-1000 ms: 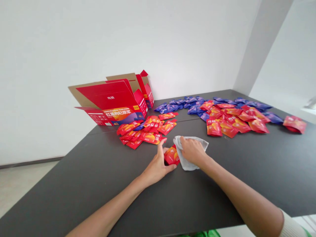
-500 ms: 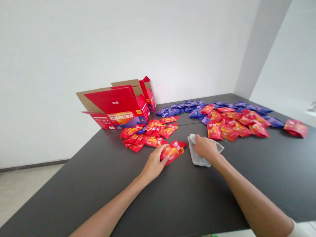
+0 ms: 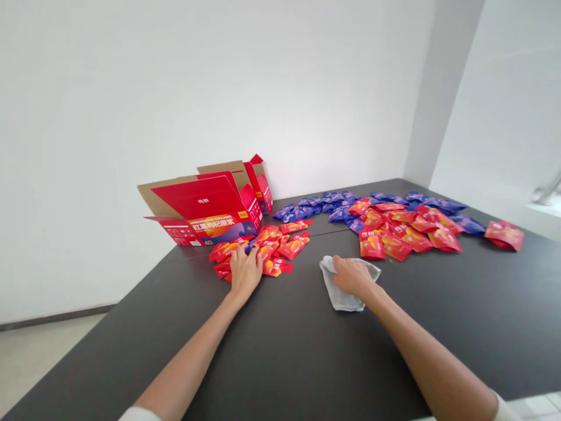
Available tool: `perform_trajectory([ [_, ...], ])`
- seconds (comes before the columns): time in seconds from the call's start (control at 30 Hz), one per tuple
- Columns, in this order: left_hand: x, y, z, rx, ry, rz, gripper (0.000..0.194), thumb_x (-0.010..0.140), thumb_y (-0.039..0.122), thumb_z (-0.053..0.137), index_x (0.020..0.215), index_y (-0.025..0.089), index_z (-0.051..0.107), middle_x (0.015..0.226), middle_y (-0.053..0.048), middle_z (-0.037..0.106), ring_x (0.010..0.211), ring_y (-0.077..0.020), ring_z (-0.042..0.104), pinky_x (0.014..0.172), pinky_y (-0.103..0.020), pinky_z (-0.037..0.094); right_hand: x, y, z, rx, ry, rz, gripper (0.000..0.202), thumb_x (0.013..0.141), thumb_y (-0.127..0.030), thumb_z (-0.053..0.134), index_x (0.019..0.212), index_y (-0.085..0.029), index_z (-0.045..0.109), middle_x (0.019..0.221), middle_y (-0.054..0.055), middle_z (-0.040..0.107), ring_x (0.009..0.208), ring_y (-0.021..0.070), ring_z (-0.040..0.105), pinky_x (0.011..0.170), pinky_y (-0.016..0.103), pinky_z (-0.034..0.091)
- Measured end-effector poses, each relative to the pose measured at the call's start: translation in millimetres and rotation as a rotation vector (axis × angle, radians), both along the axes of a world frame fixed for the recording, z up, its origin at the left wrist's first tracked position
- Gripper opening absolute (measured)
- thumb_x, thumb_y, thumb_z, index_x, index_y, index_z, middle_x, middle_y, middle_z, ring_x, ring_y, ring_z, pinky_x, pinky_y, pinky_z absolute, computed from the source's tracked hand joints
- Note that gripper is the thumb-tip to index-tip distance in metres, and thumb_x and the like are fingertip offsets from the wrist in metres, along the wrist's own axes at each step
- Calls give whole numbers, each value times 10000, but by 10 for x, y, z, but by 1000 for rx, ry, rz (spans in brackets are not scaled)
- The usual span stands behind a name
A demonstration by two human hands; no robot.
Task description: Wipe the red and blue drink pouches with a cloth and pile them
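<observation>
Table (image 3: 280,351): dark grey, matt, wide; a thin seam (image 3: 333,233) crosses it between the near heap and the red pile. Its far edge runs along the wall.
Wall (image 3: 175,88): plain white, with a greyer upright band (image 3: 425,105) towards the right and a paler surface (image 3: 504,105) beyond.
Floor (image 3: 39,356): light beige at lower left, meeting the wall at a dark skirting (image 3: 56,316).
Right edge: a grey fitting (image 3: 546,193), too blurred to name.
Boxes: a front box (image 3: 217,225), red and printed, flaps up, on the table's left side; a rear box (image 3: 263,190) behind it, also with raised flaps.
Near heap (image 3: 287,248): red pouches in front of the front box, a bit of blue showing among them.
Left hand (image 3: 245,272): on the near heap, fingers curled down at the pouches; whether it grips one, I cannot tell.
Right hand (image 3: 352,276): bunched on the cloth, holding it to the table.
Cloth (image 3: 344,301): pale grey, lying partly spread, right of the near heap.
Far right: the red pile (image 3: 401,225) before blue pouches (image 3: 298,211) that reach along the back; a lone pouch (image 3: 504,235) lies apart, red.
</observation>
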State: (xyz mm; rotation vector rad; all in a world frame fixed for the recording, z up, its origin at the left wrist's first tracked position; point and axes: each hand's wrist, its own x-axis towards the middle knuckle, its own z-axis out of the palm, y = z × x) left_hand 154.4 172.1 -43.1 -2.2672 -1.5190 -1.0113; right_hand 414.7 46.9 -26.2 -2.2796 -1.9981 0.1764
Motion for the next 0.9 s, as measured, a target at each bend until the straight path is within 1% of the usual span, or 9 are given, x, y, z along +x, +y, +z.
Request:
perform_trajectory([
  [0.07, 62, -50, 61, 55, 61, 20, 326, 830, 280, 443, 1098, 148, 572, 1280, -159, 405, 1189, -338, 344, 988, -526, 256, -10, -4, 14, -5, -4, 1, 294, 824, -189, 366, 1069, -122, 515, 989, 159, 630, 907, 270, 614, 717, 358, 440],
  [0.1, 129, -89, 113, 72, 77, -9, 344, 833, 283, 443, 1132, 154, 554, 1305, -155, 383, 1210, -337, 322, 1004, -524, 234, -19, -9, 20, -9, -7, 1, 299, 816, -169, 365, 1067, -117, 517, 986, 165, 630, 903, 274, 616, 714, 364, 442],
  [0.17, 351, -167, 228, 59, 91, -139, 397, 851, 301, 424, 1218, 165, 492, 1318, -141, 379, 1230, -305, 314, 1031, -478, 226, -41, -28, 30, -22, -12, 17, 307, 796, -142, 372, 1059, -108, 527, 979, 175, 630, 903, 285, 615, 713, 375, 445],
  [0.27, 865, -221, 323, -89, 118, -446, 438, 867, 349, 412, 1282, 212, 425, 1303, -94, 418, 1233, -240, 344, 1049, -411, 238, -67, -83, 52, -41, -11, 80, 303, 782, -162, 411, 1051, -123, 545, 990, 168, 632, 927, 286, 609, 736, 383, 447],
  [0.4, 1628, -189, 212, -376, 170, -805, 572, 814, 446, 500, 1332, 246, 363, 1343, -95, 406, 1262, -239, 339, 1046, -418, 252, -61, -173, 110, -60, -15, 171, 349, 775, -171, 404, 1084, -104, 553, 1036, 184, 623, 967, 288, 594, 766, 398, 450],
  [0.47, 1942, -176, 104, -477, 176, -899, 696, 748, 496, 571, 1348, 226, 345, 1360, -134, 389, 1270, -273, 333, 1033, -440, 265, -45, -212, 145, -88, -14, 208, 368, 763, -162, 404, 1085, -86, 563, 1051, 199, 617, 975, 291, 590, 773, 407, 451],
  [0.57, 2276, -195, -37, -511, 159, -949, 772, 655, 526, 648, 1307, 184, 416, 1368, -175, 372, 1272, -330, 316, 1025, -476, 250, -23, -256, 191, -101, -23, 261, 390, 739, -154, 431, 1097, -80, 569, 1058, 202, 615, 969, 292, 593, 782, 413, 454],
  [0.73, 2491, -273, -103, -480, 84, -987, 541, 763, 425, 565, 1242, 181, 496, 1330, -128, 431, 1247, -281, 359, 1039, -414, 245, 5, -291, 248, -116, -17, 266, 370, 733, -152, 444, 1065, -78, 589, 1023, 188, 632, 913, 292, 614, 743, 402, 477],
  [0.9, 2399, -284, -63, -480, -14, -954, 454, 762, 265, 573, 1205, 184, 517, 1240, -83, 527, 1119, -230, 496, 973, -355, 362, 28, -297, 273, -154, 19, 287, 371, 744, -158, 433, 1083, -101, 574, 1052, 175, 624, 938, 296, 604, 735, 402, 475],
])
